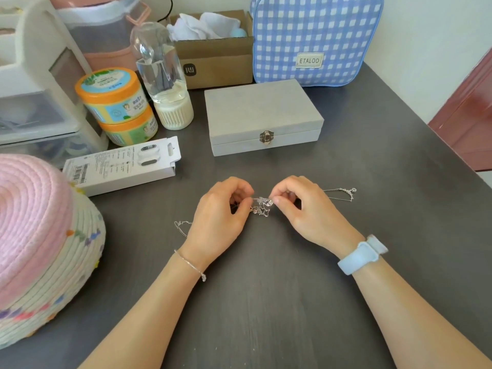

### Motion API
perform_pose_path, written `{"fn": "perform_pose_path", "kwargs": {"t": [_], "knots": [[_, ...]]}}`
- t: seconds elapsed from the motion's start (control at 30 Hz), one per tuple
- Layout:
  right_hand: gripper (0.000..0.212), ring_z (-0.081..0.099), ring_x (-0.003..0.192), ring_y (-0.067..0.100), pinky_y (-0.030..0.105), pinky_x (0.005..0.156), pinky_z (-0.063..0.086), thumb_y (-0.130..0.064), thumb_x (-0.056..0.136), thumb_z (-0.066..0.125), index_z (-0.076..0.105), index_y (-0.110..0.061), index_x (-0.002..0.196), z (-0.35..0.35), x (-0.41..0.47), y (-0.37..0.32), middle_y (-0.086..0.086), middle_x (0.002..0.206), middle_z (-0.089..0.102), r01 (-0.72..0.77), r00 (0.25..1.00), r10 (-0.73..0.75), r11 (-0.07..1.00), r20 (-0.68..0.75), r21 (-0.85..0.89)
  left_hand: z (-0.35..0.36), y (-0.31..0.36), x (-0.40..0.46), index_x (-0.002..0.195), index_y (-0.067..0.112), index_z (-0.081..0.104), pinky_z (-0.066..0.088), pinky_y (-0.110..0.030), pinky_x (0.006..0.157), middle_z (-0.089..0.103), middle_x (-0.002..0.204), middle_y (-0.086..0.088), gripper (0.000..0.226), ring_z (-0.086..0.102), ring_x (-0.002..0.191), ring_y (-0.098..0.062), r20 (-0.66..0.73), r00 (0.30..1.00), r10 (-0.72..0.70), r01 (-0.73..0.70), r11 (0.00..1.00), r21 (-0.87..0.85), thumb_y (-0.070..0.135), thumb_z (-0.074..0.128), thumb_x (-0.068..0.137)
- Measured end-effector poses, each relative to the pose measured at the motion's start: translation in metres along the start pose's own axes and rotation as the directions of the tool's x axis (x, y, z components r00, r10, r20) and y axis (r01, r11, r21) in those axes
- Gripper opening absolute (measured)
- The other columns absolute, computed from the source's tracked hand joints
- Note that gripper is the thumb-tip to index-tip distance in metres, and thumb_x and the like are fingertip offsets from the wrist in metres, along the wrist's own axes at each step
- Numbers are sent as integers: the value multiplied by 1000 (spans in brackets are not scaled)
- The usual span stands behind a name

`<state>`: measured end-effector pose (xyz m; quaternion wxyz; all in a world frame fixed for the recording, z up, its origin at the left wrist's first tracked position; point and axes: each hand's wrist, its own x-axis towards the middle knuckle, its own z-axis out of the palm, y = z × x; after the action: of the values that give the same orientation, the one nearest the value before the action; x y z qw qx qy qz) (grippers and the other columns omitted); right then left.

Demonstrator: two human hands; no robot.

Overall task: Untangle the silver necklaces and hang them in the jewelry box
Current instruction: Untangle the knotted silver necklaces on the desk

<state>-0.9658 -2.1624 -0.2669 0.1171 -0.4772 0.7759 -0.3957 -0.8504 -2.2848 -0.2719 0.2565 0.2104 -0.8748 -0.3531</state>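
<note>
A knot of thin silver necklaces (262, 205) hangs just above the dark grey table, pinched from both sides. My left hand (219, 217) grips its left side and my right hand (303, 209) grips its right side. One loose chain end (182, 227) trails out on the table left of my left hand. Another chain end (343, 194) with a clasp lies to the right of my right hand. The grey velvet jewelry box (262, 115) stands behind the hands, lid down and its metal latch fastened.
A pink and white woven basket (40, 246) fills the left front. A white carton (122, 166), two orange-lidded jars (114, 95), a clear bottle (162, 73), plastic drawers (34, 83), a cardboard box (215, 59) and a blue checked bag (314, 38) line the back.
</note>
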Motion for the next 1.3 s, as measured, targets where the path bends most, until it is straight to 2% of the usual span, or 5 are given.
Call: {"fn": "perform_pose_path", "kwargs": {"t": [0.1, 0.4, 0.67, 1.0, 1.3], "knots": [[27, 43, 76, -6, 22, 75, 27, -12, 89, 55, 48, -33, 73, 2, 1, -1, -20, 73, 49, 0, 1000, 1, 1000, -22, 13, 4, -2, -1, 83, 18, 65, 37, -19, 76, 50, 86, 10, 17, 46, 81, -7, -138, 985, 107, -91, 989, 118, 30, 54, 79], [28, 48, 72, 2, 12, 69, 36, -11, 87, 59, 56, -32, 69, 2, 1, -8, -17, 70, 54, -46, 998, 55, 978, -41, 201, 9, 1, 0, 78, 22, 66, 34, -29, 72, 59, 78, 9, 21, 47, 79, -8, -105, 977, 187, -161, 962, 220, 39, 55, 79], [21, 49, 74, 7, 11, 68, 38, -5, 90, 52, 50, -22, 78, 4, 1, -6, -14, 75, 54, -3, 991, 28, 982, -128, 188, -3, 14, 2, 74, 22, 59, 32, -8, 54, 57, 71, 12, 19, 46, 51, 2, -32, 991, -130, 115, 951, -287, 6, 60, 84], [8, 38, 50, 9, 10, 53, 31, -14, 86, 49, 56, -11, 84, 9, 0, -6, -7, 52, 45, 76, 989, -47, 975, -138, 208, -4, 12, 2, 82, 22, 59, 42, -31, 61, 68, 71, 18, 25, 57, 69, -9, 42, 992, -121, 128, 901, -414, -2, 57, 85], [9, 47, 60, 13, 22, 57, 40, -23, 82, 54, 59, -17, 79, 14, 2, 0, -13, 77, 50, 140, 957, -133, 990, -259, 10, -4, 13, 3, 82, 27, 60, 46, -38, 65, 66, 74, 16, 12, 62, 77, -23, 27, 994, -104, 104, 886, -452, 15, 60, 79]]}}
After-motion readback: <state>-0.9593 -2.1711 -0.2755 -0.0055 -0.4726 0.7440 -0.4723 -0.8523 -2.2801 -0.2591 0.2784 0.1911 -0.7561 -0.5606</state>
